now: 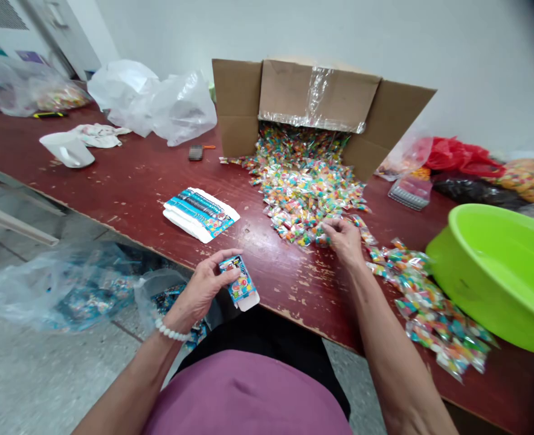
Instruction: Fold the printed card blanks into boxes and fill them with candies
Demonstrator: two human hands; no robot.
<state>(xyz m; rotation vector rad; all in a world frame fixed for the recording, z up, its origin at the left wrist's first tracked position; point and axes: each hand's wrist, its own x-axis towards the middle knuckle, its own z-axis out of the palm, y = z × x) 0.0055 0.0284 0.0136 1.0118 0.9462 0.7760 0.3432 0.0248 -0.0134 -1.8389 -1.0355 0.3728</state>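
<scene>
Holds a small printed box [244, 287] in the left hand [206, 283], thumb pressed over its front, white flap out at the lower end, by the near edge of the desk [289, 287]; to the right, has loose candy packets [425, 299] strewn beside a green basin [457, 232]; reaches with the right hand [346, 241], well apart from the left, to the near side of a packet heap [307, 190], thumb and fingertips close together; cannot tell whether pinching a packet; left of there, has flattened cartons [197, 211] lying; beyond, sees an open cardboard box [285, 90] behind the heap; farther left, a white mug [72, 151] and plastic bags [180, 103].
</scene>
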